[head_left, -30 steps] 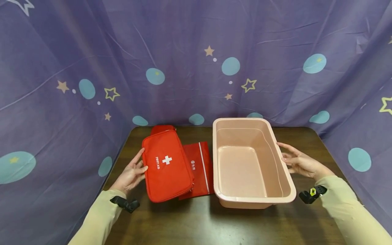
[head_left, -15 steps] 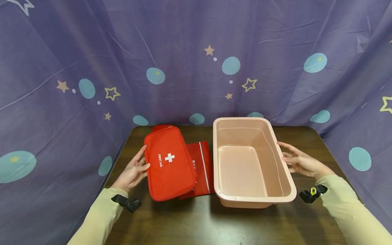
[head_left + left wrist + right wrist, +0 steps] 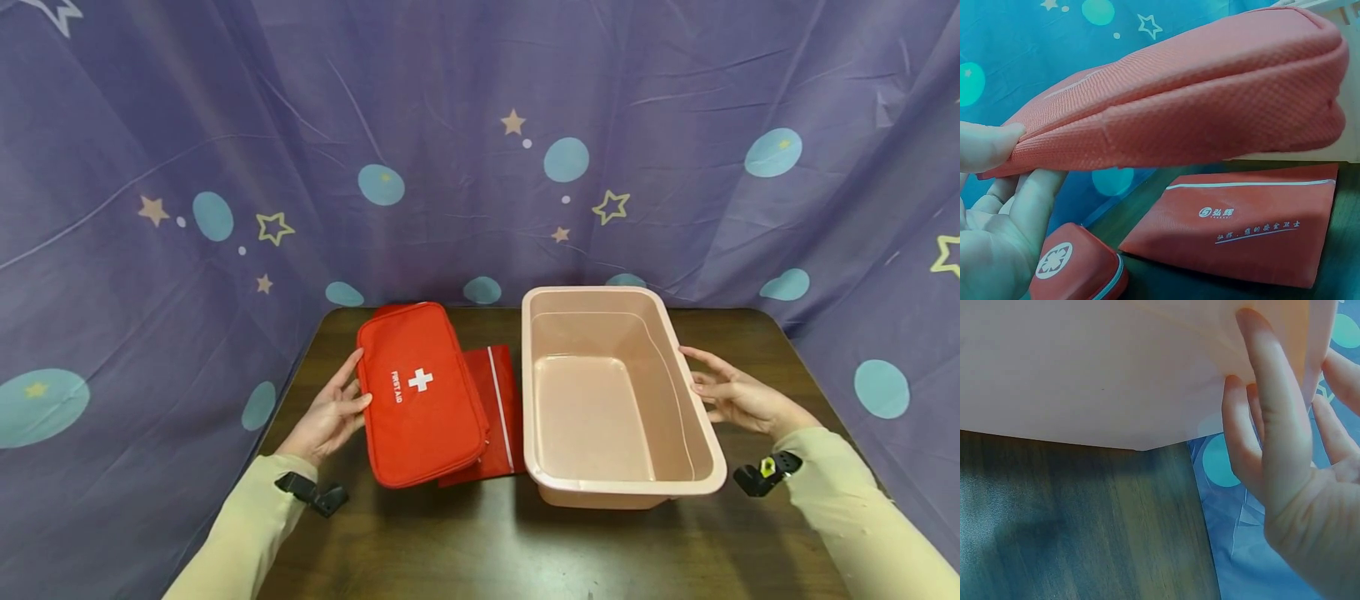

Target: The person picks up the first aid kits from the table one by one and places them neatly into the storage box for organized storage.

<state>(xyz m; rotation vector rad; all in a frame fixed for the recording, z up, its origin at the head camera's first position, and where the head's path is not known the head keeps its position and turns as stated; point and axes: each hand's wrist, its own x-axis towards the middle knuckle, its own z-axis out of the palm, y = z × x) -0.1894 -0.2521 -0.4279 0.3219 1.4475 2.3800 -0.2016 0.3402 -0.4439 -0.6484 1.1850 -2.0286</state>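
My left hand (image 3: 326,417) pinches the left edge of a red zipped first aid bag (image 3: 427,425), thumb on top and fingers beneath. The left wrist view shows this bag (image 3: 1210,112) raised and tilted over two other red items. A flat red pouch (image 3: 1254,244) with white lettering lies below it on the table. Beside the pouch sits a small rounded red case (image 3: 1075,262) with a white emblem, mostly covered in the head view. My right hand (image 3: 738,396) touches the right side of a pale pink tub (image 3: 555,333), its fingers lightly bent against the outer wall (image 3: 1085,375).
A dark wooden table (image 3: 480,550) carries everything. Close behind it and at both sides hangs a purple curtain (image 3: 465,167) with stars and dots. The tub's far rim stands near the curtain.
The first aid bag has shifted slightly right and away from me with my left hand, covering more of the flat pouch and small case. My right hand and the tub have stayed put.
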